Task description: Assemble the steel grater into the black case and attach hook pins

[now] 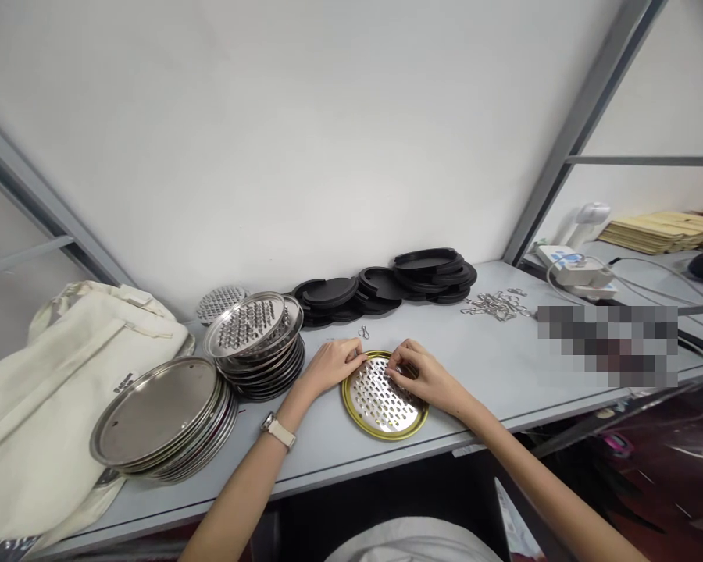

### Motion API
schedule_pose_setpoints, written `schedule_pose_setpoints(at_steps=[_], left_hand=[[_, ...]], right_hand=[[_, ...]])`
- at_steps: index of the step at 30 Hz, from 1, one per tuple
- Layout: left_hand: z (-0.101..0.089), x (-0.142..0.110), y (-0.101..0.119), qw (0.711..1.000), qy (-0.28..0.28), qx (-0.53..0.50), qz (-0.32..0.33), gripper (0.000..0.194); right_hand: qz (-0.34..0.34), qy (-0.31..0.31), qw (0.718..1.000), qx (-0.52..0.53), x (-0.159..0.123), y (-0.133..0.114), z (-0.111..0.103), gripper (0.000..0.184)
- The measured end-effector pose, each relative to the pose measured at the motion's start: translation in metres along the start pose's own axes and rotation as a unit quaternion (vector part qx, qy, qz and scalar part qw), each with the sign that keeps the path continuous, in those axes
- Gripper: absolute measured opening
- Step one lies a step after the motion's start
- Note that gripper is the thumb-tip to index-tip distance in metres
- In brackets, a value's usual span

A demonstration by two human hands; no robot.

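A round metal grater disc with a yellow rim lies on the grey table in front of me. At its upper left edge, my left hand has its fingers closed on the rim. My right hand rests over the disc's upper right part, thumb and fingertips drawn together in a pinch. Whatever may be between those fingertips is too small to make out. Just beyond the disc lies one small wire clip.
To the left stand a stack of round metal plates and a stack of grater discs, beside a cream cloth bag. Black round pieces are piled along the wall. A heap of metal clips lies at the right.
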State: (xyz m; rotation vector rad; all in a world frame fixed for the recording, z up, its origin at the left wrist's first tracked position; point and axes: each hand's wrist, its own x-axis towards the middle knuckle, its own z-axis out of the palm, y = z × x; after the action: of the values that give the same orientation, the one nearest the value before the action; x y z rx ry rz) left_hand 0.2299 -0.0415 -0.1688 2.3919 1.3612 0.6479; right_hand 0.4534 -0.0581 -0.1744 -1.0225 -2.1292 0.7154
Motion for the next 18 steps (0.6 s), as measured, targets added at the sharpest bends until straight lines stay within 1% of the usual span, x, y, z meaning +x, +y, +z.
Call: schedule_pose_setpoints(at_steps=[2,4,12,18], left_hand=[[-0.0006,0.0,-0.0005,1.0,-0.001,-0.002,0.004,0.013],[-0.0009,0.0001,-0.0004,1.0,-0.002,-0.002,0.006,0.013],[-0.0007,-0.0002,0.0034,1.0,0.006,0.009,0.01,0.012],[-0.0007,-0.0001,0.0036,1.0,0.009,-0.003,0.007,0.014]], right_hand=[[0.004,-0.017,1.0,0.018,0.0002,0.0025,-0.0025,0.009],[0.006,-0.019,0.999,0.029,0.0006,0.0042,-0.0035,0.012],[0.023,-0.007,0.998,0.052,0.0012,0.0054,-0.0011,0.011],[0.015,0.007,0.999,0.052,0.0004,0.0,-0.0019,0.013]])
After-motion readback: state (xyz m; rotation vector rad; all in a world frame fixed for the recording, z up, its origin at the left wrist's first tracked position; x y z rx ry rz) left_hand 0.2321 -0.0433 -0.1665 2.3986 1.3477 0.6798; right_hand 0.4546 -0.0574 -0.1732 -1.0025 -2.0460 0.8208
